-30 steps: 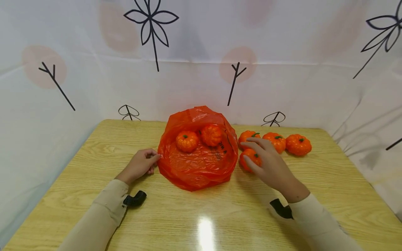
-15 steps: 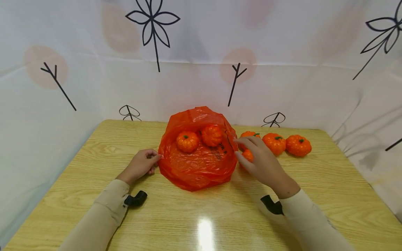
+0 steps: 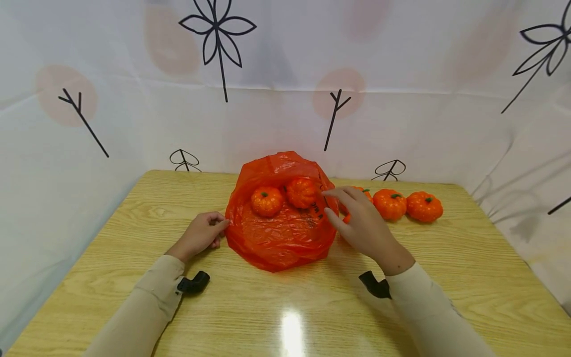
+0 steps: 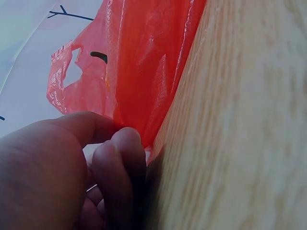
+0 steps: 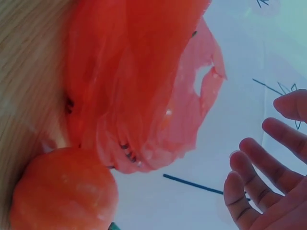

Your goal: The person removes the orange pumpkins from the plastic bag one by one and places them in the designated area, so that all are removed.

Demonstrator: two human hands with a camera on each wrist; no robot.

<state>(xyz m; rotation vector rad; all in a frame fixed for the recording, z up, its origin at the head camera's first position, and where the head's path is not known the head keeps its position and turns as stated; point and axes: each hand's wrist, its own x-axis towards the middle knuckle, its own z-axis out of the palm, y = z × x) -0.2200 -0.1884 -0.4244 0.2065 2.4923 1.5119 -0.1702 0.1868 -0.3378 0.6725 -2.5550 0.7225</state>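
A red plastic bag [image 3: 272,248] stands with its mouth spread wide, and two small orange pumpkins, one [image 3: 266,202] on the left and another [image 3: 301,192] on the right, lie inside it. With thumb and fingers my left hand [image 3: 200,234] pinches the bag's left edge; the left wrist view shows the pinched film [image 4: 148,96] near the tabletop. My right hand [image 3: 366,225] hovers at the bag's right rim, fingers apart and nothing held. Under it, a loose pumpkin [image 5: 64,191] shows beside the bag in the right wrist view, mostly hidden in the head view.
To the right of the bag, a row of pumpkins runs along the back of the wooden table [image 3: 250,307]: one partly behind my right hand, a middle one [image 3: 389,205] and an outer one [image 3: 424,207]. A white patterned cloth [image 3: 276,119] hangs behind the table.
My right hand has moved left from over the loose pumpkins to the bag's right rim, carrying nothing. The left hand keeps its pinch on the bag; the pumpkins stay in place.
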